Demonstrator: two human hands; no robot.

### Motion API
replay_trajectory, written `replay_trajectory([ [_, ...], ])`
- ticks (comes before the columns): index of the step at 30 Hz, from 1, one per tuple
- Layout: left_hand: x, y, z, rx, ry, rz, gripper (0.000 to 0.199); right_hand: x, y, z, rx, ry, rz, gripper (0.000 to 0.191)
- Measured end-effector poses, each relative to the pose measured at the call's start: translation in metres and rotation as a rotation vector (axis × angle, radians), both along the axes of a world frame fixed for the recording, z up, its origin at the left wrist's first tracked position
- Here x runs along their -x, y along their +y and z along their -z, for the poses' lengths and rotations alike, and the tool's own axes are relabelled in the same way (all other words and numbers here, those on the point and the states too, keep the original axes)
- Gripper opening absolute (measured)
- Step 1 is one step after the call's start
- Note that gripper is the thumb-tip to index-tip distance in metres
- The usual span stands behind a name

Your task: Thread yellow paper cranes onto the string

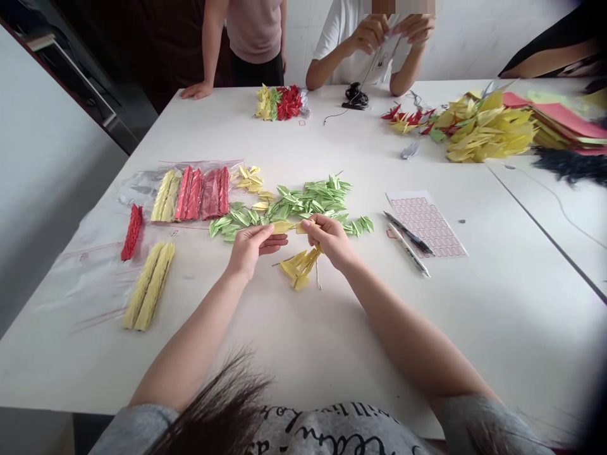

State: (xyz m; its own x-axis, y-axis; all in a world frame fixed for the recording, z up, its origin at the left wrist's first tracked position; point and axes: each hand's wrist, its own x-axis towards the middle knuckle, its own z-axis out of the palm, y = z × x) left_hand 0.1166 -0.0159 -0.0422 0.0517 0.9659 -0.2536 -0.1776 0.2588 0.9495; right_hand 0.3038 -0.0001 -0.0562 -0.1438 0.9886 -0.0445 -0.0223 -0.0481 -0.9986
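Head view: forearms angled inward over the worktop [427, 328]; left hand [251, 248] held half open, fingertips against a yellow origami crane [284, 226], long axis laid sideways; right hand [331, 241] pinched shut on it, above threaded yellow cranes [298, 268]; green cranes [284, 205] spread alongside; red and yellow crane rows [190, 196] packed in a clear plastic bag [142, 186].

Small yellow origami cranes [298, 268] bunched below right hand [329, 240]. One yellow folded piece [283, 226], pinched at its fingertips, lies horizontal, reaching left hand [251, 246].

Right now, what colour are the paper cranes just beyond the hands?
The paper cranes are pale green; the head view shows it.
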Motion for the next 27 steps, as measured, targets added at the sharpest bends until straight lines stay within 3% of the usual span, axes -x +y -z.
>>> replay_trajectory([
  [7, -0.006, 0.002, 0.026, 0.017, -0.058, -0.059, 0.04, -0.002, 0.006, 0.012, -0.043, -0.036, 0.192, 0.054],
  [9, -0.005, 0.002, 0.032, 0.01, -0.058, -0.061, 0.042, -0.004, 0.005, 0.013, -0.045, -0.078, 0.143, 0.05],
  [14, -0.001, 0.003, 0.043, -0.053, -0.031, -0.025, 0.043, -0.006, 0.001, 0.018, -0.097, -0.318, -0.137, 0.043],
  [20, -0.001, 0.002, 0.046, -0.132, -0.001, -0.018, 0.04, -0.004, 0.0, 0.029, -0.16, -0.317, -0.164, 0.041],
  [24, -0.001, -0.001, 0.046, -0.182, 0.071, 0.04, 0.035, 0.003, -0.008, 0.034, -0.492, -0.603, -0.033, 0.043],
  [27, -0.002, -0.004, 0.046, -0.224, 0.116, 0.063, 0.032, 0.009, -0.015, 0.039, -0.713, -0.836, 0.094, 0.032],
])
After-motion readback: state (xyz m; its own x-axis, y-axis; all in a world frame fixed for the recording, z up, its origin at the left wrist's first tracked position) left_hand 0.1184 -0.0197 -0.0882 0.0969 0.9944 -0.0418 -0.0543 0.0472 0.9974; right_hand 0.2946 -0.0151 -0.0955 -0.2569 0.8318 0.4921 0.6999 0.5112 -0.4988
